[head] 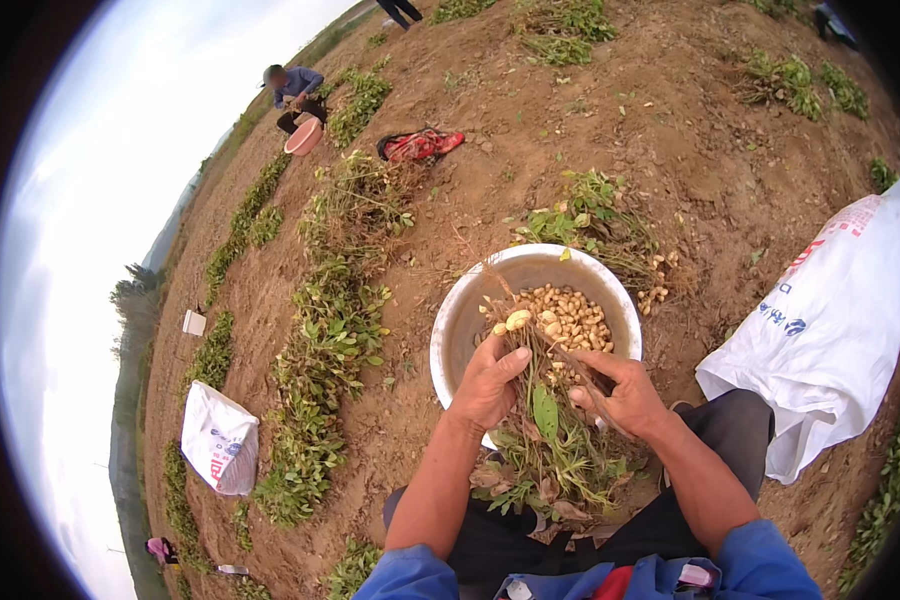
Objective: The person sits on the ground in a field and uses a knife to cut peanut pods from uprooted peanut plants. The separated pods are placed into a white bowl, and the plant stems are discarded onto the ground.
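A bunch of pulled peanut plants point(551, 450) hangs between my knees, its rooty end over a white-rimmed basin point(630, 315). My left hand point(491, 379) is closed on the stems, with a few pods at its fingertips. Gripped in my right hand point(619, 390) are some brown stems of the same bunch. Picked peanut pods point(574, 319) lie heaped in the basin, mostly on its right side. The leafy ends droop over the near rim and hide part of it.
A large white woven sack point(825, 315) stands at my right, another white sack point(221, 439) farther left. Peanut plants point(315, 375) lie in rows on brown soil, with a small pile point(600, 225) beyond the basin. A co-worker point(296, 90) sits by a pink basin point(304, 137). Red cloth point(420, 146) lies between.
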Demonstrator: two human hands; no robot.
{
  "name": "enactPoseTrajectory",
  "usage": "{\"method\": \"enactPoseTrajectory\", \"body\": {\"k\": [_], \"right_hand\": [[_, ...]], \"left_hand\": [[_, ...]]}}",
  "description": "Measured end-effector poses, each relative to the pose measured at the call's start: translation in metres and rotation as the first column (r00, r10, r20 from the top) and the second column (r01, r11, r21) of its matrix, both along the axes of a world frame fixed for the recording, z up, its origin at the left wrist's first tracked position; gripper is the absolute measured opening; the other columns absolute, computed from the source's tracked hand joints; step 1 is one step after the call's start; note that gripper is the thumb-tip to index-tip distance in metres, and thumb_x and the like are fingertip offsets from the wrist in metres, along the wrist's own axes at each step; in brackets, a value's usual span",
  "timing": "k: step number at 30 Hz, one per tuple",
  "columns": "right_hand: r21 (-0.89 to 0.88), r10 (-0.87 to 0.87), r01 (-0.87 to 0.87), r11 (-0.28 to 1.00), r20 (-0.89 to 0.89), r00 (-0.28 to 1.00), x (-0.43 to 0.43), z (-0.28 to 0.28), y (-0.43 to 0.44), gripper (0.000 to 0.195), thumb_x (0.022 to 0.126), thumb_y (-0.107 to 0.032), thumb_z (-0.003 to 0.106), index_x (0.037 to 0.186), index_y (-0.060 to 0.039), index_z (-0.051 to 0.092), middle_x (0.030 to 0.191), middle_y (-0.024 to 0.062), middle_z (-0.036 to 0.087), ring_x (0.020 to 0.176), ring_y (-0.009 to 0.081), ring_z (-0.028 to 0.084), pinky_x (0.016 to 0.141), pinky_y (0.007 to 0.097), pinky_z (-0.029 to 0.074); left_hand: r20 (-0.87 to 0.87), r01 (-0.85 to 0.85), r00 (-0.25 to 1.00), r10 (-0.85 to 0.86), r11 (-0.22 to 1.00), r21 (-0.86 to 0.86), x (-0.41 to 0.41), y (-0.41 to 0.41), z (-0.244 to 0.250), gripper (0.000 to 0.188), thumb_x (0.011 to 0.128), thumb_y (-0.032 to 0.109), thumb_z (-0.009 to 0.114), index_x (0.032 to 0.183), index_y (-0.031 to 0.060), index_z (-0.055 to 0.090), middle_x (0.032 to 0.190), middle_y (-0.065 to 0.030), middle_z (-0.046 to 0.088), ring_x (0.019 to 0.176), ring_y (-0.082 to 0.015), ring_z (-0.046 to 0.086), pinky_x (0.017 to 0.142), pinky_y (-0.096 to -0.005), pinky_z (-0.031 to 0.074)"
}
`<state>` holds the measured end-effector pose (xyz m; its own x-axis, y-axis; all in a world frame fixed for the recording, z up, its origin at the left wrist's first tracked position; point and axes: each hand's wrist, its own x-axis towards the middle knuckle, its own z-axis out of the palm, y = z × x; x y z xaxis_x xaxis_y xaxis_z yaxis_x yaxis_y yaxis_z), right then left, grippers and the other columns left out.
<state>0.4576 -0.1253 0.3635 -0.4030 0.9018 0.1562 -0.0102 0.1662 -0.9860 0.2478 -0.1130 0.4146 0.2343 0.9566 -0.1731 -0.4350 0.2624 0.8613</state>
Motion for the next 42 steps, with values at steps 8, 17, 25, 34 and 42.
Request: {"method": "enactPoseTrajectory", "body": {"k": [8, 17, 25, 34, 42], "right_hand": [[0.179, -0.063, 0.032, 0.983, 0.169, 0.984, 0.000, 0.007, 0.000, 0.053, 0.084, -0.033, 0.076, 0.127, -0.0050, 0.062, 0.095, 0.0140, 0.064, 0.084, 0.0247, 0.063, 0.074, 0.0336, 0.050], [0.582, -0.385, 0.132, 0.803, 0.337, 0.859, 0.004, 0.010, 0.005, 0.053, 0.071, -0.031, 0.082, 0.119, -0.0132, 0.066, 0.091, 0.0051, 0.062, 0.083, 0.0260, 0.062, 0.067, 0.0382, 0.051], [0.634, -0.452, 0.106, 0.766, 0.415, 0.789, 0.006, 0.009, 0.005, 0.057, 0.067, -0.025, 0.084, 0.118, -0.0115, 0.063, 0.090, 0.0047, 0.061, 0.082, 0.0248, 0.062, 0.065, 0.0378, 0.051], [0.570, -0.388, 0.085, 0.817, 0.436, 0.812, 0.004, 0.005, 0.004, 0.056, 0.074, -0.028, 0.082, 0.123, -0.0108, 0.062, 0.089, 0.0070, 0.061, 0.073, 0.0277, 0.063, 0.060, 0.0380, 0.052], [0.318, -0.190, 0.097, 0.943, 0.277, 0.942, -0.001, -0.010, 0.006, 0.050, 0.080, -0.032, 0.079, 0.120, -0.0050, 0.065, 0.085, 0.0117, 0.062, 0.075, 0.0265, 0.063, 0.067, 0.0373, 0.051]], "left_hand": [[-0.102, -0.026, 0.994, 0.031, 0.998, 0.051, -0.005, 0.003, 0.000, 0.073, 0.084, 0.026, 0.074, 0.142, 0.0014, 0.037, 0.118, -0.0109, 0.058, 0.093, -0.0176, 0.062, 0.076, -0.0309, 0.054], [-0.376, 0.031, 0.926, 0.026, 0.989, 0.145, -0.002, 0.005, -0.005, 0.069, 0.081, 0.021, 0.078, 0.137, -0.0018, 0.044, 0.122, -0.0093, 0.060, 0.108, -0.0173, 0.061, 0.093, -0.0315, 0.050], [-0.646, 0.080, 0.748, 0.150, 0.946, 0.313, 0.001, 0.005, -0.007, 0.057, 0.080, 0.016, 0.071, 0.129, -0.0035, 0.050, 0.117, -0.0102, 0.063, 0.108, -0.0172, 0.058, 0.098, -0.0323, 0.043], [-0.718, 0.093, 0.676, 0.164, 0.948, 0.305, 0.001, 0.006, -0.003, 0.056, 0.079, 0.018, 0.073, 0.127, -0.0020, 0.053, 0.116, -0.0112, 0.065, 0.109, -0.0186, 0.058, 0.098, -0.0335, 0.043], [-0.696, 0.099, 0.710, 0.112, 0.962, 0.256, -0.007, 0.012, -0.014, 0.055, 0.079, 0.016, 0.072, 0.127, -0.0028, 0.053, 0.116, -0.0113, 0.064, 0.107, -0.0185, 0.058, 0.096, -0.0336, 0.045]]}}
